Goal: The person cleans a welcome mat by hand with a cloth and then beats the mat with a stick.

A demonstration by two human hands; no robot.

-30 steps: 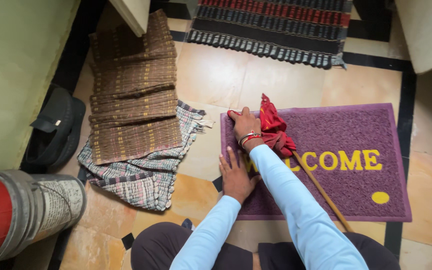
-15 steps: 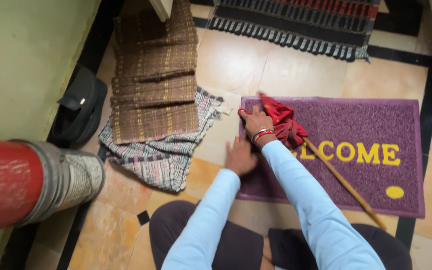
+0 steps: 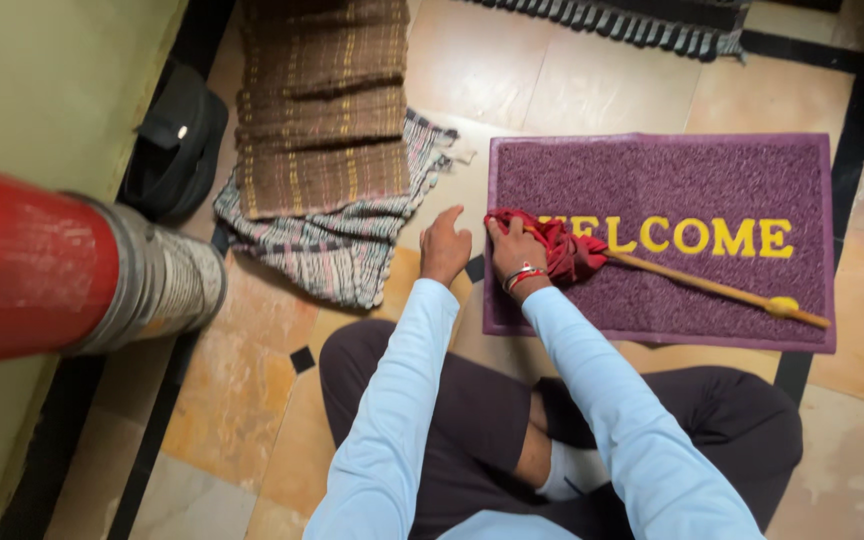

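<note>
A purple doormat (image 3: 722, 180) with yellow lettering lies on the tiled floor in front of me. On it rests a mop with a red cloth head (image 3: 567, 245) and a wooden stick (image 3: 712, 290) running to the right. My right hand (image 3: 514, 252) grips the red cloth head at the mat's left part. My left hand (image 3: 444, 245) hovers over the floor just left of the mat's edge, fingers apart, holding nothing. I sit cross-legged, with light blue sleeves and dark trousers.
A brown striped folded rug (image 3: 322, 110) lies on a grey checked cloth (image 3: 342, 245) at the upper left. A black bag (image 3: 177, 140) sits by the green wall. A red and silver cylinder (image 3: 72, 270) juts in at left. Another fringed rug (image 3: 642, 20) lies at the top.
The mop now lies flatter across the mat, stick pointing right, with my right hand still on its head. My left hand has lifted off the mat's corner to the floor beside it.
</note>
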